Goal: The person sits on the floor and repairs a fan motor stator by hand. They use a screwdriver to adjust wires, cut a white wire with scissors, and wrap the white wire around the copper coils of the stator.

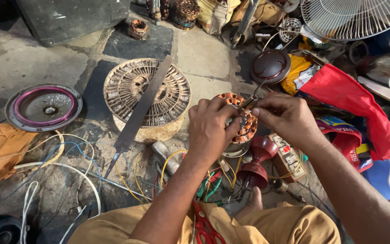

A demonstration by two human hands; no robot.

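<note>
My left hand (pixel 210 128) grips a round motor stator with copper windings (pixel 248 128), which rests on a metal housing above the floor. My right hand (pixel 284 115) pinches a small metal tool (pixel 253 97) whose tip lies against the top of the windings. Both hands meet over the stator, fingers closed. The near side of the stator is hidden behind my left hand.
A large ribbed metal disc (pixel 127 86) with a long flat file (pixel 138 110) across it sits to the left. A dark round cover (pixel 44 106), a maroon bell-shaped part (pixel 256 165), loose wires (pixel 68 167), red-handled scissors (pixel 206 230), red cloth (pixel 353 101) and a fan guard (pixel 353 18) surround me.
</note>
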